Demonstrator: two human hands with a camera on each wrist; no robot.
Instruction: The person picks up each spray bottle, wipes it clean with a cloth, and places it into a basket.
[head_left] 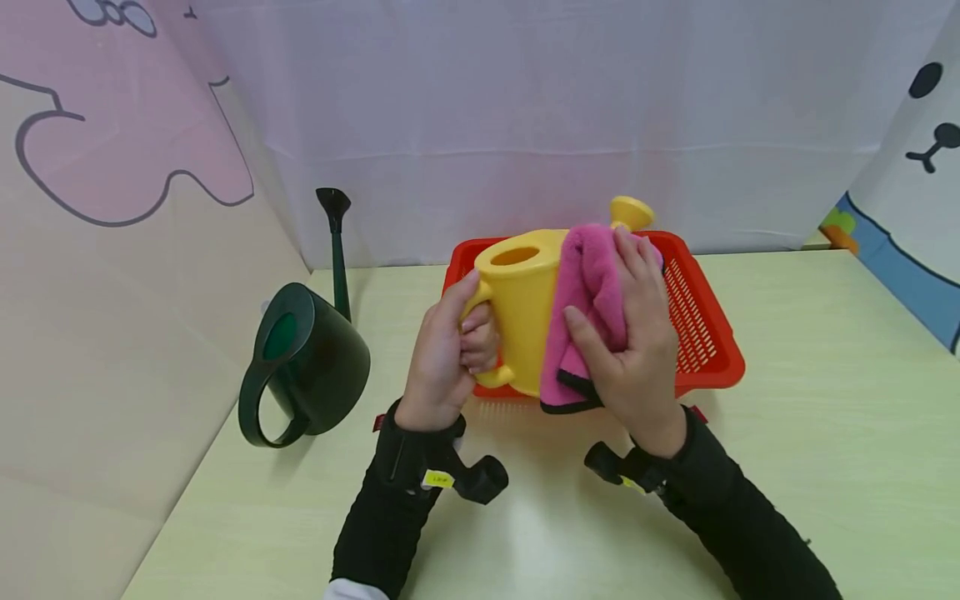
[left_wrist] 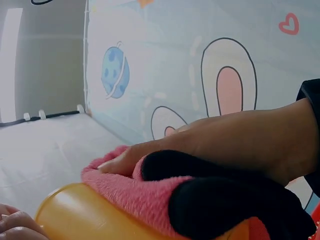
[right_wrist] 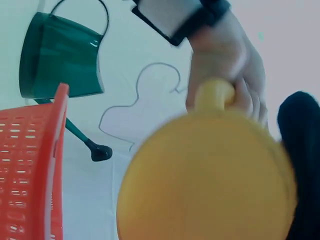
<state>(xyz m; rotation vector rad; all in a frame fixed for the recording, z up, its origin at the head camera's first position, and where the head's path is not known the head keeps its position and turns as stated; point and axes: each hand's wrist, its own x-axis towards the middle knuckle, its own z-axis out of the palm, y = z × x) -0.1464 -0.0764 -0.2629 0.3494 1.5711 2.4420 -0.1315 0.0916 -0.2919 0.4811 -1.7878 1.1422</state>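
A yellow watering can (head_left: pixel 521 312) is held up in front of the basket; its round base (right_wrist: pixel 207 180) faces the right wrist camera. My left hand (head_left: pixel 450 350) grips the can's handle, fingers curled round it. My right hand (head_left: pixel 641 350) holds a pink cloth (head_left: pixel 573 333) with black edging against the can's side, the cloth bunched between thumb and fingers. In the left wrist view, the pink cloth (left_wrist: pixel 135 195) lies over the yellow surface under the right hand (left_wrist: pixel 225 145). The yellow spout's rose (head_left: pixel 632 212) shows beyond the cloth, which hides part of the can.
Behind the can stands a red plastic basket (head_left: pixel 708 346) with slotted walls. A dark green watering can (head_left: pixel 322 358) with a long spout is on the left of the table (head_left: pixel 795 467). Printed curtains (head_left: pixel 525 108) close off the back and sides.
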